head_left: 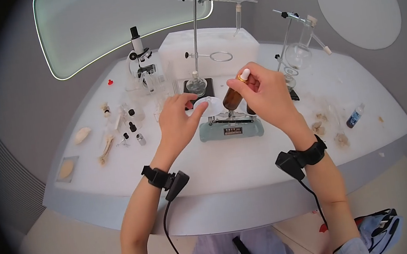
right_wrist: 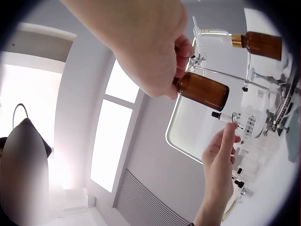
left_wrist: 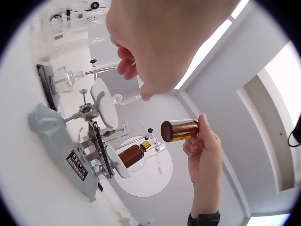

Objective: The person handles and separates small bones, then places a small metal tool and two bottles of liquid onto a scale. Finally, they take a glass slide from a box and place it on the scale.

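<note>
My right hand [head_left: 261,93] grips an amber dropper bottle [head_left: 232,99] near its neck; the white rubber bulb shows above the fingers. The bottle is tilted, in the air over the middle of a teal balance scale [head_left: 232,130]. My left hand [head_left: 177,120] is beside the balance's white left pan [head_left: 211,105], thumb and forefinger apart at its edge, nothing seen between them. A second amber dropper bottle [left_wrist: 131,155] with a gold collar stands on the right pan [left_wrist: 116,162]; in the head view it is mostly hidden behind my right hand.
Behind the balance stands a retort stand [head_left: 195,34] with a flask [head_left: 196,85] at its foot. A microscope [head_left: 140,55] is at the back left. Small bottles [head_left: 133,126] and bone pieces [head_left: 107,150] lie left; a blue-labelled bottle [head_left: 355,116] lies right.
</note>
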{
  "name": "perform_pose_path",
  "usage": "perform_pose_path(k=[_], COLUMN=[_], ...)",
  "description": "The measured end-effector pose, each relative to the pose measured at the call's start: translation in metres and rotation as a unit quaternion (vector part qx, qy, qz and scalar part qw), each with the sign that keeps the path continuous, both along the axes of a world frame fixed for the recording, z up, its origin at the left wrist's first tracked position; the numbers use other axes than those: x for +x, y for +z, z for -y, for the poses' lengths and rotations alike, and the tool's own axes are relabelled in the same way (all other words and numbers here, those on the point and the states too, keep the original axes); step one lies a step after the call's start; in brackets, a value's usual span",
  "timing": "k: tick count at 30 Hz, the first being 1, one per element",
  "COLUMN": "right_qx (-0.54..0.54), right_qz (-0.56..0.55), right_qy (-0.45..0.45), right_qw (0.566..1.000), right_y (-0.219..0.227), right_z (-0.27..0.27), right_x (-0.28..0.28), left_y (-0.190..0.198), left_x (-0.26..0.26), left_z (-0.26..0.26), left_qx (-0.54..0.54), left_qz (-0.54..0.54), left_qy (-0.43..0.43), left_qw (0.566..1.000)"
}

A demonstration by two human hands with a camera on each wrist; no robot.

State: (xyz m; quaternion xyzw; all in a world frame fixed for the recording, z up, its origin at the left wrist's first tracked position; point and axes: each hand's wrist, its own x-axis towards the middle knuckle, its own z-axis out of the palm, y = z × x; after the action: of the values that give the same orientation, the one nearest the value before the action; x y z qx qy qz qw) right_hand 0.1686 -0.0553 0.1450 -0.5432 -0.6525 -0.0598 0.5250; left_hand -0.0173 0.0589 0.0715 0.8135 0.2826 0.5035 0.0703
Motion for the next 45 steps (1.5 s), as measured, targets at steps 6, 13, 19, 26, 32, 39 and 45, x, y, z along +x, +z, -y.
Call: perform_pose_path(k=[6,13,19,26,32,39,45], right_qx=[-0.037,-0.049,-0.059,-0.082,-0.093,-0.099,-0.105], right_qz=[0.007,0.038,0.076,0.101,0.095,0.111,0.115], right_qy=[-0.013,-0.003,0.03,0.006,-0.023,-0.046,-0.064], right_qw=[0.999,0.998,0.995,0.992,0.991,0.988,0.986], right_y=[-0.003,0.002,-0.014,-0.028,-0.033,-0.033,-0.034], right_z=[-0.011,-0.027,-0.066,-0.089,-0.092,-0.093,-0.091], right_x=[-0.001,-0.005,-0.012,-0.026,-0.031,-0.031,-0.031], left_y=[0.005,0.012,0.001,-0.035,-0.044,-0.045,-0.049], left_x=[0.026,0.003,-0.065,-0.09,-0.091,-0.088,-0.087], left_z=[-0.025,-0.016,0.011,0.008,0.006,0.008,0.007], left_qx=[-0.06,-0.06,-0.084,-0.141,-0.117,-0.114,-0.127], left_qz=[-0.077,0.113,0.132,0.239,0.192,0.156,0.145], left_qy=[0.003,0.01,0.035,0.002,-0.009,-0.001,-0.005], left_qw=[0.995,0.992,0.987,0.961,0.974,0.981,0.981])
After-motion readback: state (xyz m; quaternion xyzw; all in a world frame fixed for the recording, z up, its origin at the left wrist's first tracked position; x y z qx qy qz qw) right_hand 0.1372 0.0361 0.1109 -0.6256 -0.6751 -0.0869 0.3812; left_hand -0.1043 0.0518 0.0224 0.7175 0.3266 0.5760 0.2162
